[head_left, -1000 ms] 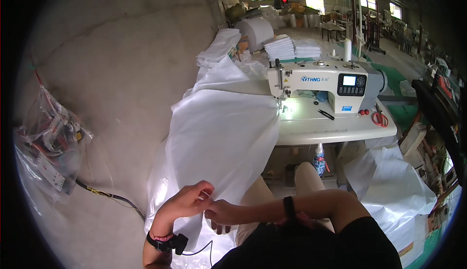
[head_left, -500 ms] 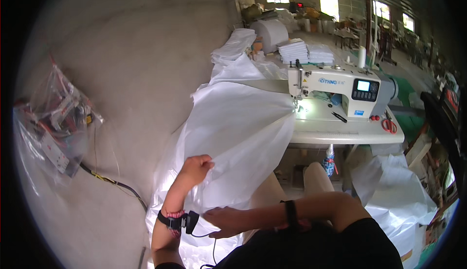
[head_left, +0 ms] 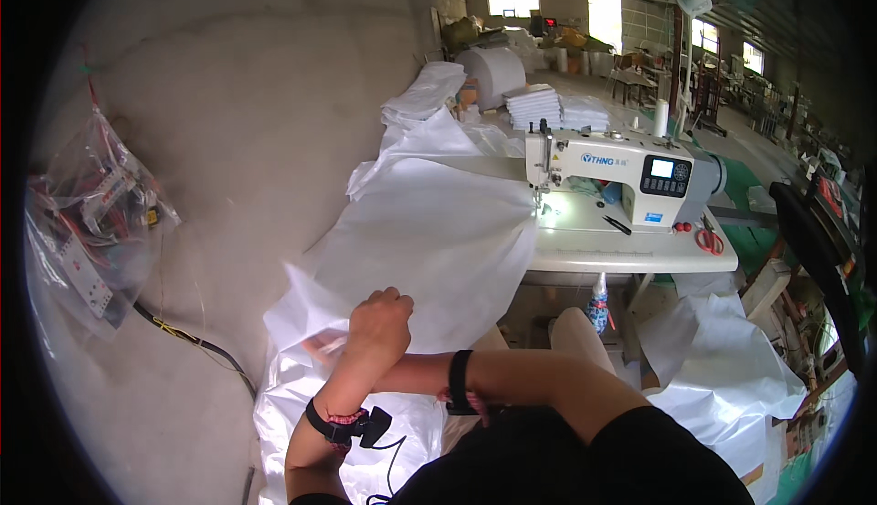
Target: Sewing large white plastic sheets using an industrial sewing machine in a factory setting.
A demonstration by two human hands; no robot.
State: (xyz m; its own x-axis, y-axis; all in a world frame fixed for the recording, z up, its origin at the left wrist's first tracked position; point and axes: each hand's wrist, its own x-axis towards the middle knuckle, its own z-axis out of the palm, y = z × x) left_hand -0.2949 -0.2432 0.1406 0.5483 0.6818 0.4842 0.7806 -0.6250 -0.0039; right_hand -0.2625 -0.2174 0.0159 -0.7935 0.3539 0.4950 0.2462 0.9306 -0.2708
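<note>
A large white sheet (head_left: 429,231), thin and smooth, stretches from under the needle of the sewing machine (head_left: 621,171) down toward my lap. My left hand (head_left: 382,322) rests at the sheet's near part with its fingers curled closed, pinching the white material. My right forearm crosses beneath my left wrist. Beyond it, on the left side, my right hand (head_left: 324,345) is smeared by motion and partly hidden by the left arm, next to a raised flap of the sheet. Its fingers cannot be made out.
On the machine table (head_left: 630,258) lie black thread snips (head_left: 618,224) and red-handled scissors (head_left: 709,242). Folded white stacks (head_left: 533,107) and a big white roll (head_left: 496,75) stand behind. Clear plastic bags (head_left: 96,222) hang at left; more white sheeting (head_left: 731,377) lies at right.
My right hand has swept left under my left wrist, and a flap of the sheet has risen beside it. The left hand has shifted slightly right. The view has turned a little.
</note>
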